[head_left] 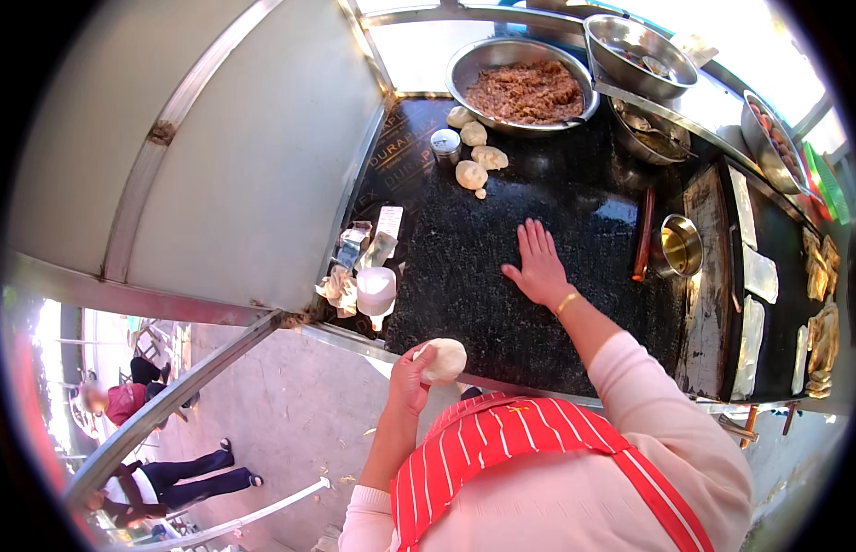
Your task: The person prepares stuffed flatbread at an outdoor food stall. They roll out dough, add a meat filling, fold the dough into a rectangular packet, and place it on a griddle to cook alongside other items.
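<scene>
My left hand point(409, 378) grips a pale ball of dough point(444, 361) just off the near edge of the black worktop point(469, 276). With its fingers slightly apart and the thumb out to the side, my right hand point(537, 265) lies palm down on the oiled worktop, holding nothing. Several more dough pieces point(471, 175) sit farther back beside a small metal-lidded container point(445, 145). Behind them stands a large steel bowl of brownish filling point(528, 93). To the right of my right hand lies a reddish wooden rolling pin point(644, 234), next to a steel bowl of yellow oil point(678, 247).
On the right is a griddle point(780, 290) with pale flat dough sheets point(758, 274) and browned pieces point(823, 338). A white bottle point(377, 293), crumpled paper point(339, 290) and banknotes point(378, 250) lie at left by a metal side panel point(262, 152). Steel bowls point(638, 58) stand behind. Two people sit beyond.
</scene>
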